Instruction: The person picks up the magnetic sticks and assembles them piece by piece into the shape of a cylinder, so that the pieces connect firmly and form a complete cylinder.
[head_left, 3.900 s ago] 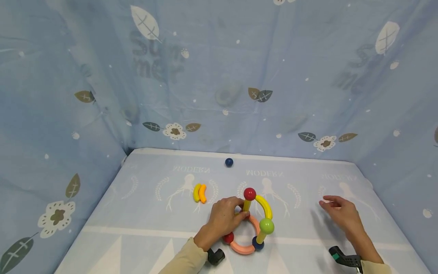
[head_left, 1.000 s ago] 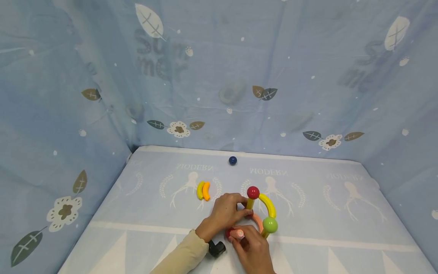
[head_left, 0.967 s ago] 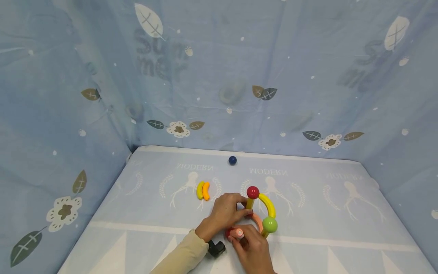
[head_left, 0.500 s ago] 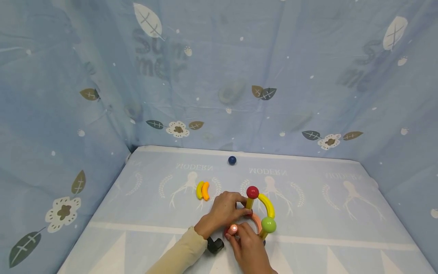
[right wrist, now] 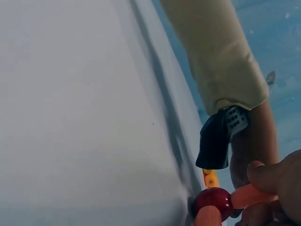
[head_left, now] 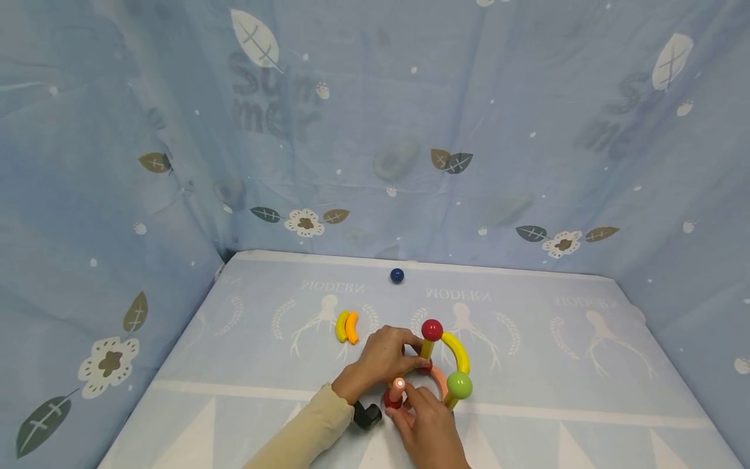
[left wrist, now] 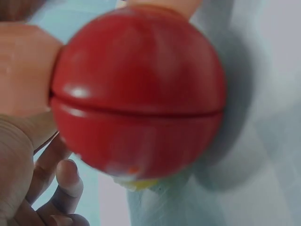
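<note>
In the head view, a toy ball-and-stick frame stands on the table, with a salmon curved stick [head_left: 439, 380] low down. A red ball [head_left: 432, 329] and green ball [head_left: 459, 385] top its yellow uprights, joined by a yellow curved stick [head_left: 456, 352]. My left hand [head_left: 383, 357] grips the frame at the rear-left upright. My right hand [head_left: 430, 423] pinches a salmon stick [head_left: 397, 388] standing on the front-left red ball [head_left: 391, 400]. This ball [left wrist: 138, 94] fills the left wrist view, with salmon pieces at its left and top. My right hand hides the frame's front.
A yellow piece [head_left: 342, 326] and an orange curved piece [head_left: 351, 327] lie side by side left of the frame. A dark blue ball [head_left: 397, 276] sits near the table's back edge. Patterned blue cloth [head_left: 375, 130] encloses the table. A black wrist device [head_left: 366, 416] sits below my left hand.
My right hand was apart at the right 3.9 seconds ago; now it pinches the salmon stick at the frame. Over the last second that stick has tilted more upright. My left hand keeps its grip.
</note>
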Tool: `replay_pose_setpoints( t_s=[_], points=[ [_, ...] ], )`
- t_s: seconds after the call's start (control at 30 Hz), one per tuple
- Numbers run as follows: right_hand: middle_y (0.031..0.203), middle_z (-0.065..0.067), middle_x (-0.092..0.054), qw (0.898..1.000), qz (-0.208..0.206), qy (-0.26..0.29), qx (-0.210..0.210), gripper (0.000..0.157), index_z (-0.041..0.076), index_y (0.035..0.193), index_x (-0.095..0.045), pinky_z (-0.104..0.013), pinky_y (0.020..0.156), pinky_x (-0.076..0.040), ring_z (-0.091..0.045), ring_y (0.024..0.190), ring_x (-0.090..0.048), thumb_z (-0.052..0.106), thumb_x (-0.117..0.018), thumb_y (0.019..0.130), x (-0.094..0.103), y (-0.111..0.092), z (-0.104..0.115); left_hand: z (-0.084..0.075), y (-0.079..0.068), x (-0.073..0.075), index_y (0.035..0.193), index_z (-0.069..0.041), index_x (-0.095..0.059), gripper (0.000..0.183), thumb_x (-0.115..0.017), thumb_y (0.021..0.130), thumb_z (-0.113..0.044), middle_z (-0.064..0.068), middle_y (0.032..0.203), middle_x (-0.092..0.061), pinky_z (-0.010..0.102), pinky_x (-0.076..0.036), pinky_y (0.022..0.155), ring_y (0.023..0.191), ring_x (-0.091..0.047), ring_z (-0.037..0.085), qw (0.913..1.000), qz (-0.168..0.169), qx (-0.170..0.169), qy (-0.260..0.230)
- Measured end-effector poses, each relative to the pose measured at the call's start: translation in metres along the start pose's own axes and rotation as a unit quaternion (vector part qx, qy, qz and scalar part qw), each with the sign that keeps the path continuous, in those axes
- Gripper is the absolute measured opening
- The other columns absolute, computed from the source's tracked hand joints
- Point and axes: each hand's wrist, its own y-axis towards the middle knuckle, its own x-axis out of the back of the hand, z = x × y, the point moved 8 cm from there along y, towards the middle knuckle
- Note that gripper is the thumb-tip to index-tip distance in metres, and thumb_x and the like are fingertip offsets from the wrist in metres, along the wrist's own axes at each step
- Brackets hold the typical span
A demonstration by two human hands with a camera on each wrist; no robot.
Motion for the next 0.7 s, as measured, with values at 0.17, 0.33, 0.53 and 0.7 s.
replay_pose_setpoints(
  t_s=[0.17,0.33,0.53,0.7],
  points=[
    [0.068,0.016,-0.051,0.993,-0.109,0.043,0.03,0.022,0.015,0.086,-0.07,-0.007,0.045,-0.029,0.011,0.054,-0.034,0.015,-0.088,0.073,0.033,-0.021,-0.005,0.001,0.0,-0.002,0.094,-0.023,-0.078,0.019,-0.081,0.081,-0.037,-0.018,0.086,-0.068,0.017,-0.041,0.056,0.062,-0.049,-0.003,1.0,0.001,0.0,-0.006],
    [0.058,0.013,-0.042,0.973,-0.162,0.081,-0.144,0.045,0.02,0.068,-0.052,-0.014,0.038,-0.027,0.002,0.043,-0.032,0.0,-0.091,0.062,0.056,-0.04,-0.043,-0.001,0.002,-0.004,0.099,-0.02,-0.075,0.021,-0.079,0.084,-0.035,-0.017,0.088,-0.067,0.018,-0.043,0.06,0.066,-0.052,-0.002,0.9994,0.02,0.005,-0.028],
    [0.084,-0.001,-0.058,0.943,-0.09,0.073,-0.313,0.046,0.01,0.1,-0.061,-0.024,0.051,-0.04,-0.013,0.065,-0.05,0.011,-0.092,0.066,0.044,-0.05,-0.082,-0.001,0.001,-0.003,0.102,-0.02,-0.072,0.022,-0.077,0.086,-0.033,-0.014,0.091,-0.066,0.02,-0.045,0.064,0.07,-0.054,0.001,0.9976,0.055,0.03,-0.029],
    [0.097,0.0,-0.061,0.94,-0.028,0.104,-0.325,0.04,0.017,0.107,-0.069,-0.025,0.054,-0.044,-0.015,0.073,-0.055,0.015,-0.089,0.072,0.029,-0.049,-0.095,0.007,-0.002,0.004,0.114,-0.019,-0.069,0.027,-0.073,0.087,-0.02,-0.007,0.103,-0.067,0.023,-0.047,0.064,0.069,-0.055,0.006,0.9934,0.09,0.046,-0.055]
  ],
)
